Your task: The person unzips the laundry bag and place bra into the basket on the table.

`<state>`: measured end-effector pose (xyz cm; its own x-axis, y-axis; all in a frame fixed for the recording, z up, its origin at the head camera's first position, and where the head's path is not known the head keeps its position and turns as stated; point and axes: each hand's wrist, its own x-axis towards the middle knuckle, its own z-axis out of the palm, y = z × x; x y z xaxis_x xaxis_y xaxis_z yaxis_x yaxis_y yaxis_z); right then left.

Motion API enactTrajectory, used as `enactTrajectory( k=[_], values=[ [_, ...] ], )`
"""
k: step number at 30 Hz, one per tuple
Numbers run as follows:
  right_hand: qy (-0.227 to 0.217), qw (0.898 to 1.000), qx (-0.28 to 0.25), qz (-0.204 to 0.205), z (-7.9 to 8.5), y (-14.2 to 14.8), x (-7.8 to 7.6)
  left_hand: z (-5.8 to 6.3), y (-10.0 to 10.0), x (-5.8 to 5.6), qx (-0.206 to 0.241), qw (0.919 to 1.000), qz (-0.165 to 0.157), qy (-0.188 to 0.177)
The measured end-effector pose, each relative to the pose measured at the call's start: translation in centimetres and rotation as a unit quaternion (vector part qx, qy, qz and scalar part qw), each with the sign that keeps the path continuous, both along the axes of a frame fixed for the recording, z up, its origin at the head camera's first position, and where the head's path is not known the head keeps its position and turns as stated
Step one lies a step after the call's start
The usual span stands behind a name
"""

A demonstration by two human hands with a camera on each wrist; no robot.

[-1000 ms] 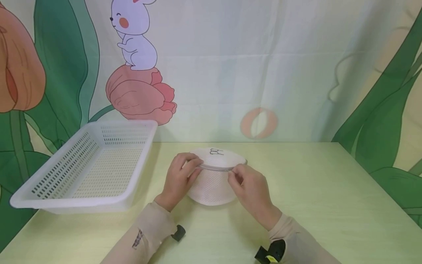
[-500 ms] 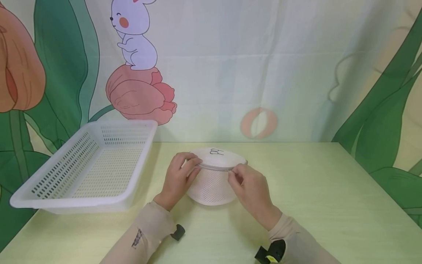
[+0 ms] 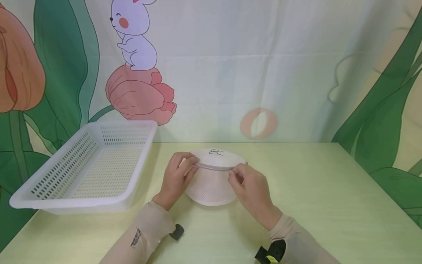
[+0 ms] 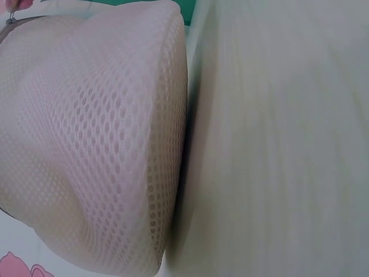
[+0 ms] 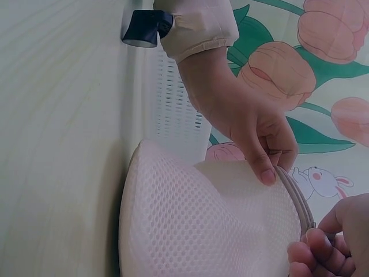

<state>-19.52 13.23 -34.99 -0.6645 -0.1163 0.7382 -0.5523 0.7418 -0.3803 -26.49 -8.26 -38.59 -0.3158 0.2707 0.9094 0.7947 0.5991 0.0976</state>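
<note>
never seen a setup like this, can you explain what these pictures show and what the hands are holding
There is no machine here, just a person working with two bare hands. The wide view comes from a camera worn on the head, looking forward and down. The two close views come from cameras worn on the left and right wrists, so things look tipped sideways in them.

On the pale table stands a white mesh bag with a grey zip round its top edge. The left hand pinches that edge, while the right hand pinches at the zip further along. To the bag's left is a white plastic basket with slotted sides. Behind is a cloth printed with flowers and a rabbit.
</note>
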Motion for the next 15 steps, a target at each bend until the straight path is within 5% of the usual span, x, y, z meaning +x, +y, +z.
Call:
enactTrajectory(
  k=[15],
  values=[
    [-0.007,1.000,0.000,-0.002,0.04,0.00,0.02,-0.39,-0.30,-0.39,0.011,0.9999,0.010,-0.002]
  ],
)
